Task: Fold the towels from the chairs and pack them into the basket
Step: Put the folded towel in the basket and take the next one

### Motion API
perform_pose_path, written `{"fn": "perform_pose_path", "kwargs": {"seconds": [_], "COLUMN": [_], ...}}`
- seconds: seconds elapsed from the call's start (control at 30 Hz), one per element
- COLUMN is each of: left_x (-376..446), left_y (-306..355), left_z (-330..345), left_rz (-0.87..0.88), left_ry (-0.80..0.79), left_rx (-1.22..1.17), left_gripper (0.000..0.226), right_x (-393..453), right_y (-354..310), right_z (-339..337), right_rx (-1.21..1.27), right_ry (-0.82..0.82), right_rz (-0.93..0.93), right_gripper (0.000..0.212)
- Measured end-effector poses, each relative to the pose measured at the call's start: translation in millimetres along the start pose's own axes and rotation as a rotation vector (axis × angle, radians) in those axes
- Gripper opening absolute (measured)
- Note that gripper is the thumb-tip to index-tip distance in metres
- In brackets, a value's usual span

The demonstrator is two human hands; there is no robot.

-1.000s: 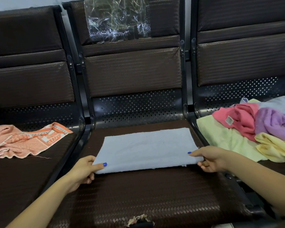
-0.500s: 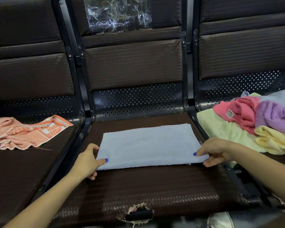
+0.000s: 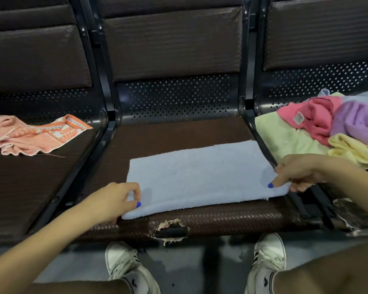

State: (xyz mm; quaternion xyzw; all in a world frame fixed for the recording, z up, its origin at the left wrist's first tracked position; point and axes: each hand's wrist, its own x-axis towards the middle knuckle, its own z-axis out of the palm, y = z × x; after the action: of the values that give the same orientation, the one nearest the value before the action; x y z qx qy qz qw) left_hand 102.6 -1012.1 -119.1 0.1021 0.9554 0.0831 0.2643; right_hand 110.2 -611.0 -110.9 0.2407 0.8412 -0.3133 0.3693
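A pale blue towel (image 3: 200,175) lies folded flat on the middle chair seat (image 3: 179,132). My left hand (image 3: 113,201) pinches its near left corner between thumb and fingers. My right hand (image 3: 295,174) grips the near right corner, thumb on top, fingers under the edge. An orange patterned towel (image 3: 32,134) lies crumpled on the left seat. On the right seat sits a heap of towels: pink (image 3: 312,115), purple (image 3: 359,122), pale green (image 3: 285,136) and yellow (image 3: 353,151). No basket is in view.
The middle seat's front edge has a torn hole (image 3: 171,230). Black metal arm rails (image 3: 94,149) separate the seats. My two white shoes (image 3: 125,266) stand on the grey floor below, with my knees at the bottom edge.
The view has tilted down, so my shoes and knees now show. Both hands have kept hold of the blue towel's near corners, with the near edge drawn slightly toward the seat front.
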Motion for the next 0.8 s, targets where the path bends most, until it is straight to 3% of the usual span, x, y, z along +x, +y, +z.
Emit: {"fn": "perform_pose_path", "kwargs": {"seconds": [0.1, 0.17, 0.2, 0.23, 0.33, 0.43, 0.53, 0.63, 0.8], "left_x": [-4, -6, -7, -8, -8, -3, -1, 7, 3], "left_y": [2, 10, 18, 28, 54, 51, 49, 56, 74], "left_z": [6, 6, 7, 9, 39, 66, 63, 55, 48], "left_rz": [0.131, 0.389, 0.508, 0.596, 0.688, 0.612, 0.557, 0.529, 0.426], "left_ry": [0.377, 0.638, 0.695, 0.659, 0.412, 0.234, 0.172, 0.070, -0.122], "left_rx": [0.420, 0.368, 0.345, 0.335, 0.384, 0.484, 0.449, 0.293, 0.359], "left_gripper": [0.020, 0.014, 0.014, 0.023, 0.043, 0.061, 0.063, 0.073, 0.085], "right_x": [-1, -4, -5, -11, -34, -41, -22, -13, -22], "right_y": [4, 4, 2, -3, -17, -12, 7, 15, 4], "right_z": [-3, -1, 3, 10, 58, 109, 126, 125, 121], "right_rx": [-0.132, -0.298, -0.376, -0.403, -0.464, -0.685, -0.860, -0.839, -0.741], "right_ry": [0.198, 0.465, 0.574, 0.623, 0.555, 0.485, 0.471, 0.419, 0.294], "right_rz": [-0.077, -0.194, -0.290, -0.403, -0.750, -1.059, -0.984, -0.893, -0.852], "right_gripper": [0.032, 0.035, 0.033, 0.028, 0.018, 0.037, 0.052, 0.058, 0.071]}}
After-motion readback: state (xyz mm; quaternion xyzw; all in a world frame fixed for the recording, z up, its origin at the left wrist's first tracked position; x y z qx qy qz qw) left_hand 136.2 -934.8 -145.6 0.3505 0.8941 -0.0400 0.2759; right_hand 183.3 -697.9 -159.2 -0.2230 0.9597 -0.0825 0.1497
